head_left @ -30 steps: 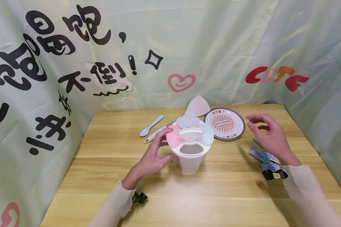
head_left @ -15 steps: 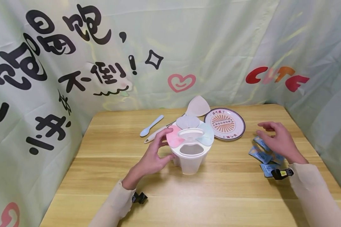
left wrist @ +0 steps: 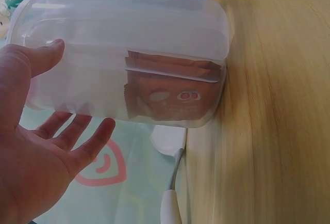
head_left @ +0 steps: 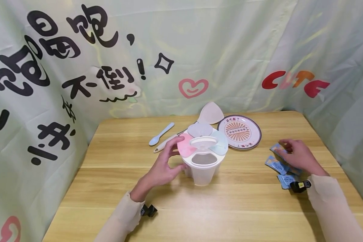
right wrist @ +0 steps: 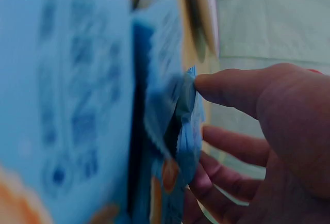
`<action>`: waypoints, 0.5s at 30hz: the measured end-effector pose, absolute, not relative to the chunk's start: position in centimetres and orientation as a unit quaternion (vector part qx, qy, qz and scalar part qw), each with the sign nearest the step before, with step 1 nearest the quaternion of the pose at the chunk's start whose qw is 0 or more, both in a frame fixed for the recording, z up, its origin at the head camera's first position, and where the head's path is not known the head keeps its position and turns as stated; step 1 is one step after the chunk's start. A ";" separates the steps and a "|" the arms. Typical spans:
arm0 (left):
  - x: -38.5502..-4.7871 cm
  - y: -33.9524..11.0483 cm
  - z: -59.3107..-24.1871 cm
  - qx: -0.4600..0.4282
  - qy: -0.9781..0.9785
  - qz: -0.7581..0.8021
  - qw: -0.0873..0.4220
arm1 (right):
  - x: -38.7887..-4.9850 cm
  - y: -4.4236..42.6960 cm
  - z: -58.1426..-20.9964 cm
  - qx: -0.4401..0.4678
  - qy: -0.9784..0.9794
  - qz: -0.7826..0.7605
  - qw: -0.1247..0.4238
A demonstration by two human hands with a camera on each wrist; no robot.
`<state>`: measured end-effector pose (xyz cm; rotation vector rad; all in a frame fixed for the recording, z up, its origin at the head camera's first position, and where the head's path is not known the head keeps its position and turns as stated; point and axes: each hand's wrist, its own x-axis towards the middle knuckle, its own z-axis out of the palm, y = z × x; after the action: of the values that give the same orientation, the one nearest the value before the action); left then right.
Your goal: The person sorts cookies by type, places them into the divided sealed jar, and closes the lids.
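My left hand holds the left side of a translucent, multi-compartment container, thumb nearer and fingers behind. Its white lid has pink, grey and pale blue flaps, with one opening uncovered at the front. Through its wall in the left wrist view, brown sachets show in one compartment. At the right, my right hand is down at the small blue packets. Its thumb and fingers pinch the edges of the farthest blue packet, as the right wrist view shows. In the head view the hand partly covers the packets.
Behind the container lie a light blue spoon and a spatula with a pale handle. A patterned plate rests to the right of them. A printed curtain hangs around the wooden table.
My right hand has moved right and down from beside the plate onto the blue packets, its fingers now at the farthest one. The left hand and the container have stayed still.
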<state>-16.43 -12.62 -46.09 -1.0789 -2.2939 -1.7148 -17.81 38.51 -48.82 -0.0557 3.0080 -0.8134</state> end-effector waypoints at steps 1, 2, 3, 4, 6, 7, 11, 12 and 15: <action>-16.4 -12.6 -46.1 -0.352 -0.749 -0.560 0.040 | -17.8 38.5 -48.8 -0.019 0.967 -0.252 0.015; -16.4 -12.6 -46.0 -0.351 -0.749 -0.560 0.040 | -17.9 38.5 -48.8 -0.020 0.969 -0.244 0.017; -16.3 -12.6 -46.0 -0.351 -0.749 -0.560 0.039 | -17.9 38.5 -48.7 -0.020 0.971 -0.238 0.020; -16.3 -12.6 -45.9 -0.351 -0.749 -0.560 0.038 | -17.9 38.4 -48.6 -0.020 0.972 -0.233 0.022; -16.3 -12.5 -45.9 -0.351 -0.750 -0.559 0.037 | -17.9 38.4 -48.5 -0.018 0.973 -0.230 0.023; -16.3 -12.5 -45.8 -0.350 -0.751 -0.559 0.036 | -18.0 38.3 -48.4 -0.017 0.973 -0.231 0.020; -16.3 -12.5 -45.9 -0.347 -0.753 -0.558 0.037 | -17.8 37.9 -48.6 -0.007 0.968 -0.249 -0.005; -16.4 -12.6 -46.0 -0.346 -0.753 -0.558 0.038 | -17.7 37.8 -48.7 -0.005 0.967 -0.254 -0.016; -16.4 -12.6 -46.1 -0.347 -0.754 -0.556 0.041 | -17.5 37.2 -48.9 -0.003 0.963 -0.267 -0.045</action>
<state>-16.38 -12.61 -46.11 -1.0631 -2.3095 -1.7028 -17.54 37.20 -48.89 -0.0107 3.1151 -0.8628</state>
